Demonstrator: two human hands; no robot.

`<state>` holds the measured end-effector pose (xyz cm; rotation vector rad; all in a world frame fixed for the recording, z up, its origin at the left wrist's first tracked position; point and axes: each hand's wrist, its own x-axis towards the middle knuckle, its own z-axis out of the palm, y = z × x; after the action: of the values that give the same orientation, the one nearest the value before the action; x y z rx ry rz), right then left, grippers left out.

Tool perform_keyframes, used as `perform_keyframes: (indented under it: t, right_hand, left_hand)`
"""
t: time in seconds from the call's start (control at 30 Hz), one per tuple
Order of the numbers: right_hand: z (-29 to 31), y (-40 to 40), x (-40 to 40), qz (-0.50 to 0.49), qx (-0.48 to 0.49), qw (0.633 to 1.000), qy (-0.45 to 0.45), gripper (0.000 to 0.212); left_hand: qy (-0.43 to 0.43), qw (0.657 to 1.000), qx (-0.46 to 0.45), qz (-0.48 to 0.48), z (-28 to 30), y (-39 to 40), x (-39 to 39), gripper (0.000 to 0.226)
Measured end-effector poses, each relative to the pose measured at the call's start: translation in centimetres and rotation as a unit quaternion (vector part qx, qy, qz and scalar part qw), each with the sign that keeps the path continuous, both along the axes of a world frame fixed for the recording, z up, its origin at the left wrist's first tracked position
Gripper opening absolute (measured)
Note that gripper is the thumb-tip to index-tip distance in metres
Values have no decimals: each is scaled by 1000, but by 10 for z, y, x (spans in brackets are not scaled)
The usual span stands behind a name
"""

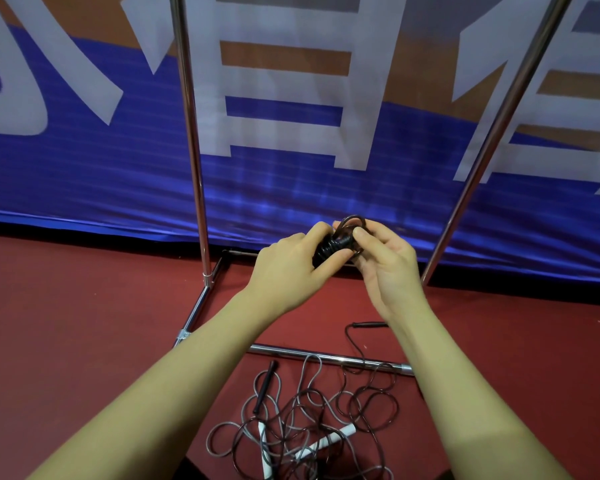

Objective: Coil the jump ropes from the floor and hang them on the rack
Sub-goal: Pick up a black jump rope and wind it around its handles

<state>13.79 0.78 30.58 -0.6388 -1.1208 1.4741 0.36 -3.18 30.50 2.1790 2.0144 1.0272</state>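
Coiled jump rope (340, 242): black, glossy cord wound into a tight bundle, small loop standing up at its top; held above the floor between both hands, in front of the rack's uprights.

Loose jump ropes (305, 417): dark and grey cords in one tangled heap on the red floor, just on the near side of the rack's base bar. One black handle (265, 386) lying at the heap's left, tilted; two white handles (329, 441) lying within the tangle. Another black handle (369, 324) lying beyond the base bar, its cord trailing back over the bar into the heap.

Rack (193, 133): chromed tube frame, two uprights, nothing hung on the visible part.
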Motion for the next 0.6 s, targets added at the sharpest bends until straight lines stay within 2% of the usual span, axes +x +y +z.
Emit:
perform_keyframes:
  t: [0.07, 0.13, 0.3, 0.47, 0.6]
  right_hand:
    - [1, 1, 2, -16, 4, 1000, 1, 11]
    - [1, 1, 2, -21, 11, 1000, -9, 16]
    - [2, -2, 1, 5, 22, 1000, -14, 16]
    - [4, 0, 3, 5, 35, 999, -8, 16]
    - [2, 2, 3, 10, 32, 999, -3, 15]
  left_hand:
    - [-17, 1000, -25, -4, 3, -1, 2, 38]
    - [-41, 998, -51, -15, 6, 0, 1, 37]
    - [-103, 990, -91, -38, 7, -2, -1, 41]
    - [-234, 958, -147, -81, 4, 2, -1, 37]
    - [-265, 948, -147, -98, 3, 2, -2, 34]
